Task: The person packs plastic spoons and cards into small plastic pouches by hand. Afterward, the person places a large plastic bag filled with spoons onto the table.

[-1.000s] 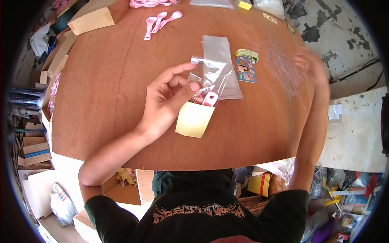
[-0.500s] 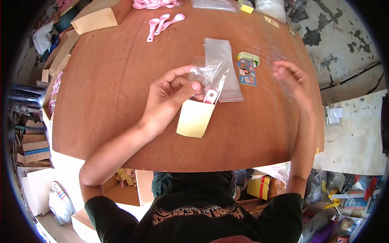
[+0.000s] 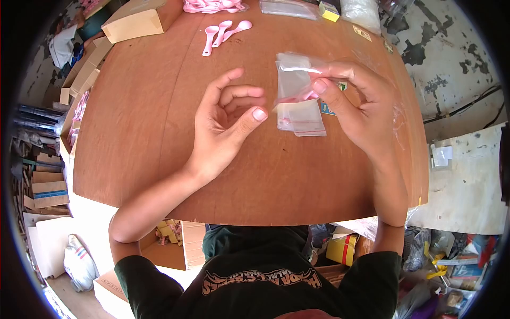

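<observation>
Between thumb and fingers, my right hand [image 3: 366, 106] grips a clear plastic packet [image 3: 295, 87], with something pink inside, probably the pink spoon. The packet is smeared by motion, and its yellow card is hard to make out. My left hand [image 3: 223, 122] is empty, its fingers curled but apart, just left of the packet. Underneath lies a stack of clear plastic bags [image 3: 303, 126], partly covered from view. A small printed card [image 3: 326, 109] is mostly hidden behind my right hand. Farther back, three pink spoons [image 3: 223, 35] rest on the table.
The brown table [image 3: 133, 133] carries a cardboard box [image 3: 141, 21] at the far left. Along its back edge are a heap of pink spoons [image 3: 212, 5], a bundle of clear bags [image 3: 289, 8] and a small yellow box [image 3: 329, 11]. Cartons stand on the floor at left.
The packet has passed from my left hand to my right, moving up and to the right. My right hand has come in from the right; my left fingers have opened.
</observation>
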`<state>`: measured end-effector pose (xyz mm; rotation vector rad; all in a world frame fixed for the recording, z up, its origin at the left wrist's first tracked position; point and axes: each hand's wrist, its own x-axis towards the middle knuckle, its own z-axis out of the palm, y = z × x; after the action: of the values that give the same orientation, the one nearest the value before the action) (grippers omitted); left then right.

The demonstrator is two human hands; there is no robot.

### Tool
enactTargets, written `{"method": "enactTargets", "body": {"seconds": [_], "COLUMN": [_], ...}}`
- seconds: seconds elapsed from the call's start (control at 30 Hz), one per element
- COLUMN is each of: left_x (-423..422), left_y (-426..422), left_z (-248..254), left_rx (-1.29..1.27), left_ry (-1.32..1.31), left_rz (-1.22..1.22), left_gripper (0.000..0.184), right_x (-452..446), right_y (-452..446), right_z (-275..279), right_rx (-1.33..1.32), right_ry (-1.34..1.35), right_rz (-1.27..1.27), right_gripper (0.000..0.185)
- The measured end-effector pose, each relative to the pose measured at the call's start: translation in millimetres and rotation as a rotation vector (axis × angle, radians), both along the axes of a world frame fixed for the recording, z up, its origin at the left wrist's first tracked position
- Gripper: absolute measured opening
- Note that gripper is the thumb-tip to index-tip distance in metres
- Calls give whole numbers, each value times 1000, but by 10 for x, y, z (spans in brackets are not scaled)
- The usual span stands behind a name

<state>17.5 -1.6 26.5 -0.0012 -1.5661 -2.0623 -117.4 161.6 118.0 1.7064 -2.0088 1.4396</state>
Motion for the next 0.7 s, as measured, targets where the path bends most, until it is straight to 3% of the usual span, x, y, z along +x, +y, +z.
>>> {"method": "enactTargets", "body": {"seconds": [0.13, 0.17, 0.23, 0.27, 0.3, 0.37, 0.4, 0.43, 0.5, 0.53, 0.6, 0.7], "left_x": [-9, -7, -6, -3, 11, 54, 43, 58, 89, 68, 63, 51], "left_y": [6, 12, 22, 30, 50, 101, 132, 131, 128, 159, 171, 198], "left_z": [-30, -38, -45, -27, -19, -9, -21, -10, 49, -69, -103, -178], "left_rx": [-221, -219, -576, -635, -636, -417, -454, -454, -474, -442, -405, -329], "left_ry": [-14, -14, -21, 0, 0, -133, -119, -118, -362, -237, -288, -326], "left_rz": [49, 50, 56, 20, 18, -338, -334, -335, -418, -370, -377, -382], "left_gripper": [71, 71, 77, 76, 76, 62, 42, 42, 29, 26, 26, 27], "right_x": [49, 52, 104, 155, 187, 195, 192, 185, 158, 135, 76, 53], "right_y": [85, 112, 152, 163, 166, 149, 147, 155, 188, 210, 268, 365], "right_z": [128, 124, 115, 119, 120, 22, -19, -29, -36, -35, -27, -150], "right_rx": [46, 41, 34, 97, 158, 175, 194, 193, 193, 192, -8, 24], "right_ry": [93, -23, -142, -306, -470, -573, -677, -677, -745, -745, -888, -882], "right_rz": [6, 40, 70, 77, 84, 80, 77, 76, 58, 57, 105, 36], "right_gripper": [10, 11, 12, 13, 14, 15, 15, 15, 18, 18, 24, 27]}}
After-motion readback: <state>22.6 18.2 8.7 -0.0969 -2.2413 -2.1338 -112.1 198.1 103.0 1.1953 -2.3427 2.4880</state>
